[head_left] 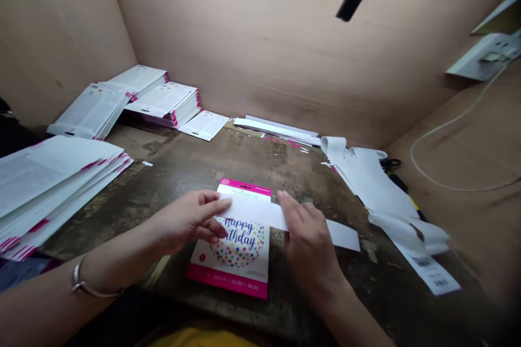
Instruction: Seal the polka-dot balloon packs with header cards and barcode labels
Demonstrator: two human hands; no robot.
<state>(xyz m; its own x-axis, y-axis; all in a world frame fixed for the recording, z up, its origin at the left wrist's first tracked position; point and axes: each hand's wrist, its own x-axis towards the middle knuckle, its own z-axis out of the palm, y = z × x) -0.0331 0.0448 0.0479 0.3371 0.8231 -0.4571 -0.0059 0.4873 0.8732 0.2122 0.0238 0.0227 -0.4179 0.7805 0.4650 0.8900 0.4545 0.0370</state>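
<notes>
A white paper strip point(258, 212) stretches across the upper part of a pink-and-white "happy birthday" balloon packet point(241, 268), which lies face up on the table in front of me. My left hand point(199, 217) is closed on the strip's left end, thumb and index finger pinching it. Farther right, my right hand point(307, 241) is closed around the same strip, whose free end sticks out past it. Part of the packet's print is hidden by the strip and my left fingers.
Stacks of packets lie at the left point(52, 173) and back left point(183, 100). White label strips point(382, 190) curl along the right, near black-handled scissors point(393, 164). Folded white strips point(277, 131) and scraps lie by the back wall. A cable point(419, 135) hangs from a socket point(484, 59).
</notes>
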